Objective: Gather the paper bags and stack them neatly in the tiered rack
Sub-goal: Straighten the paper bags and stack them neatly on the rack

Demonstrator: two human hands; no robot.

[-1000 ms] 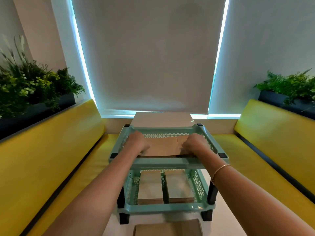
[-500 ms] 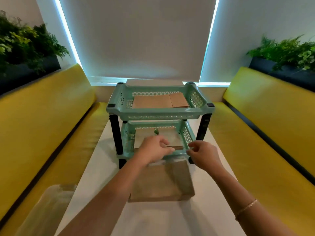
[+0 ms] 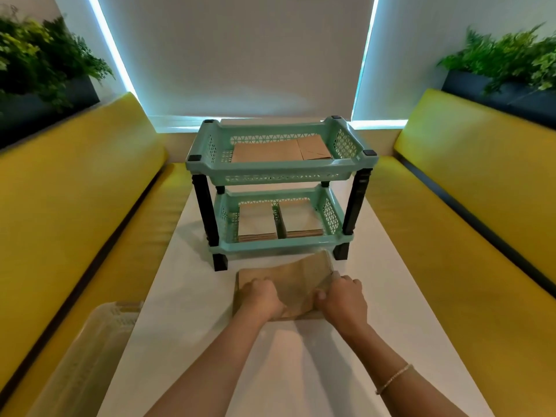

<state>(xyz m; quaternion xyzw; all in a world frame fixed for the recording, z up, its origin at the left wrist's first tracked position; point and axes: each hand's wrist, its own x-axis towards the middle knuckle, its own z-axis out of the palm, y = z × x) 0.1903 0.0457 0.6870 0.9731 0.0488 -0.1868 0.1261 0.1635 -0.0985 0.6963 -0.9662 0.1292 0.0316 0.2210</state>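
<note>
Left hand (image 3: 261, 297) and right hand (image 3: 343, 299) grip paper bags (image 3: 296, 276) before rack (image 3: 279, 176).

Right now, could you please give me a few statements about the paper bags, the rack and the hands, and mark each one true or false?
1. Both hands, the left hand and the right hand, grip the stack of paper bags on the white table. True.
2. The top tier of the tiered rack holds nothing. False: flat brown bags lie in it.
3. The bottom tier holds two stacks side by side. True.
4. The stack in the hands lies behind the rack. False: it lies in front, on the near side.
5. A bracelet is on the left wrist. False: it is on the right.
</note>
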